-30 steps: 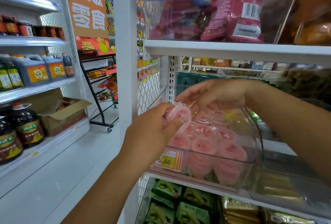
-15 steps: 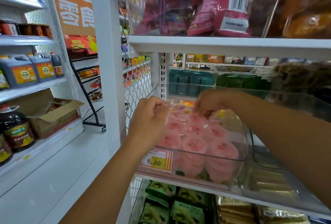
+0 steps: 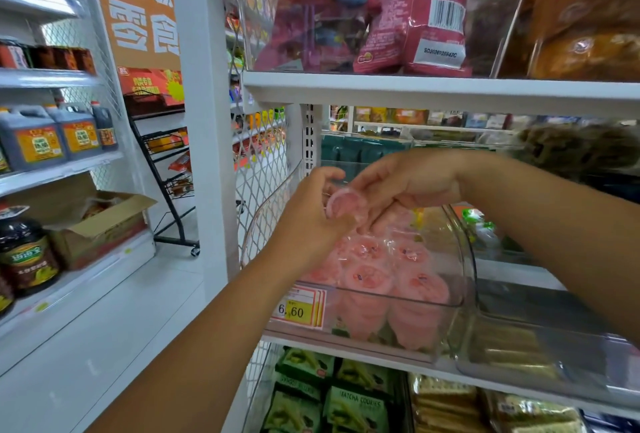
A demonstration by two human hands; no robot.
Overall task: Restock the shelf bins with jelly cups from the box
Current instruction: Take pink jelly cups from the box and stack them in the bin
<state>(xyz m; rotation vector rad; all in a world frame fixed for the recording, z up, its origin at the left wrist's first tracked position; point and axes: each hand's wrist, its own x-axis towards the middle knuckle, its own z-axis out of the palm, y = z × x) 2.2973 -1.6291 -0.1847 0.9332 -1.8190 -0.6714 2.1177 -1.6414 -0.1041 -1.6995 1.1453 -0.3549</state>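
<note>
A clear plastic shelf bin (image 3: 465, 259) on the middle shelf holds several pink jelly cups (image 3: 370, 276). Above the bin, my left hand (image 3: 311, 210) grips one pink jelly cup (image 3: 344, 204), tilted on its side. My right hand (image 3: 405, 186) reaches in from the right and its fingers touch the same cup from above. Both hands hover over the back half of the bin. A yellow price tag (image 3: 299, 309) reading 6.60 is stuck on the bin's front. The box of jelly cups is out of sight.
The white shelf board (image 3: 433, 87) sits close above my hands, with red snack bags (image 3: 415, 16) on it. Another clear bin (image 3: 540, 346) stands to the right. Green cookie packs (image 3: 353, 401) lie below. A white post (image 3: 204, 120) rises at left; an open cardboard box (image 3: 100, 221) sits across the aisle.
Both hands had dipped to the cups in the bin half a second ago. Now they have lifted slightly and met over one jelly cup held between them.
</note>
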